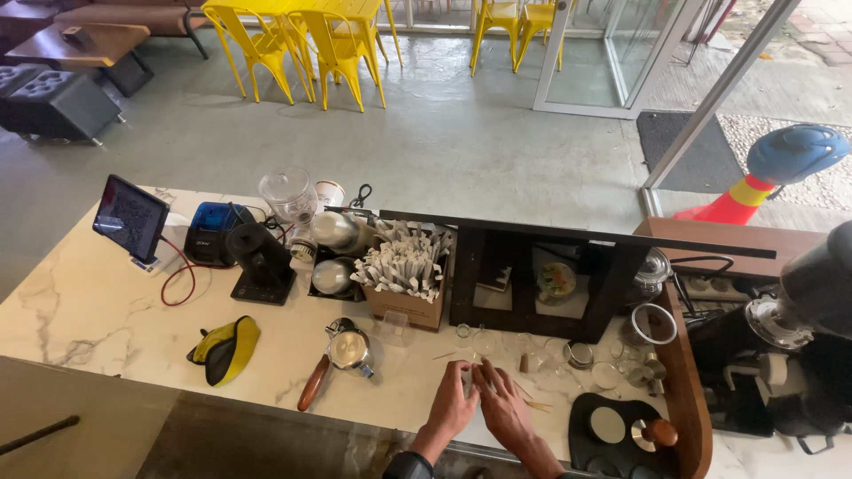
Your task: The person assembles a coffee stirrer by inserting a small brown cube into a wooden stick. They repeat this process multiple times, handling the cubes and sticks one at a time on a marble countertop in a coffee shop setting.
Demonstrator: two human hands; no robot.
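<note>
My left hand (pixel 451 406) and my right hand (pixel 508 410) meet at the near edge of the marble counter (pixel 98 310). Their fingertips pinch together on a small pale piece (pixel 472 376); it is too small to tell what it is. A white sheet (pixel 477 429) lies under my wrists. A portafilter with a wooden handle (pixel 340 357) rests just left of my left hand. Small clear glasses (pixel 479 341) stand just beyond my fingers. Thin wooden sticks (pixel 535 404) lie to the right of my right hand.
A cardboard box of paper sachets (pixel 408 270) and a black shelf frame (pixel 541 279) stand behind the hands. Metal pitchers (pixel 334 232), a black device (pixel 263 263), a tablet (pixel 131 218) and a yellow-black cloth (pixel 226 348) sit to the left. A tamper mat (pixel 621 427) and a grinder (pixel 803 297) are at right.
</note>
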